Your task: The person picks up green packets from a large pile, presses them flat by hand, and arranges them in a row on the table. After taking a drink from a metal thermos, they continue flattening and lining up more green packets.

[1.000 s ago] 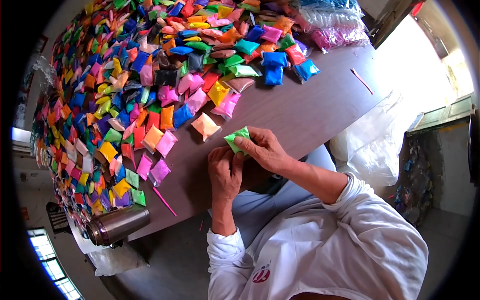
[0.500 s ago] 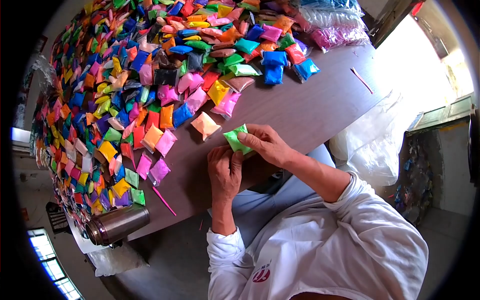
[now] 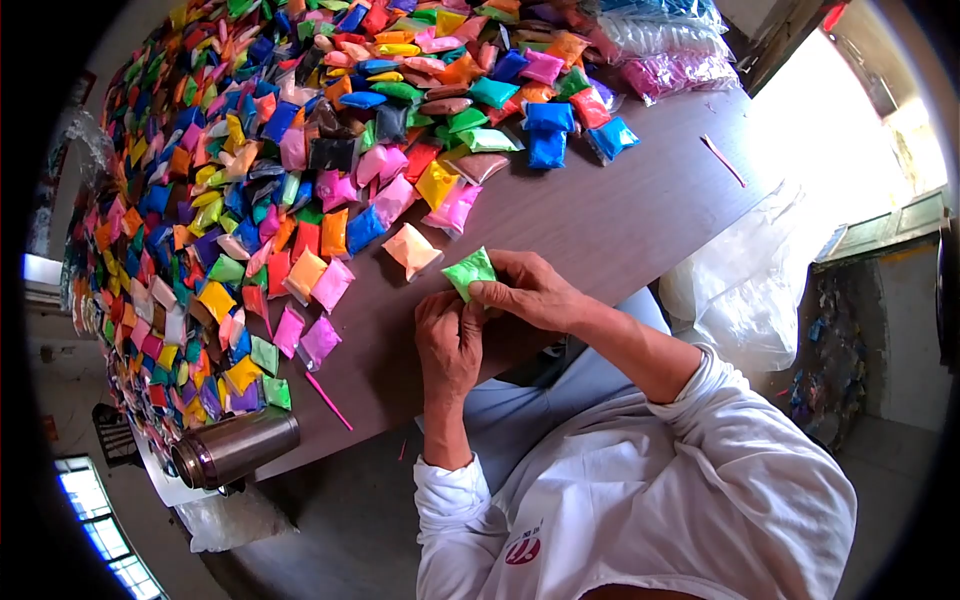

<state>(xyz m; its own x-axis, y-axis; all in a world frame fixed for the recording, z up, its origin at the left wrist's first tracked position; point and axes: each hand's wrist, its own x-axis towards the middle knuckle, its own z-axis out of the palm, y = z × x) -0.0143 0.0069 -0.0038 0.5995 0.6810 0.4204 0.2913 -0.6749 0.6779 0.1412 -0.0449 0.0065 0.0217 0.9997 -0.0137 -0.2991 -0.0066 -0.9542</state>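
A bright green packet (image 3: pixel 468 272) is held up at the table's near edge, between my two hands. My right hand (image 3: pixel 530 290) pinches it, thumb on the near side and fingers behind. Just below and to the left, my left hand (image 3: pixel 448 345) has its fingers curled, its thumb tip close under the packet; what its fingers hold, if anything, is hidden. A peach packet (image 3: pixel 411 251) lies on the table to the upper left of the green one. Past it spreads a large heap of small coloured packets (image 3: pixel 333 235).
The brown table (image 3: pixel 640 200) bears a steel flask (image 3: pixel 236 447) at the near left, a pink strip (image 3: pixel 328 401) beside it and another thin strip (image 3: pixel 724 161) at right. Bundled plastic bags (image 3: pixel 680 72) sit at the back. A clear plastic bag (image 3: pixel 745 300) hangs beyond the right edge.
The green packet has shifted slightly left and up and shows more of its face. My right thumb has moved down to its lower edge. My left hand is nearly still.
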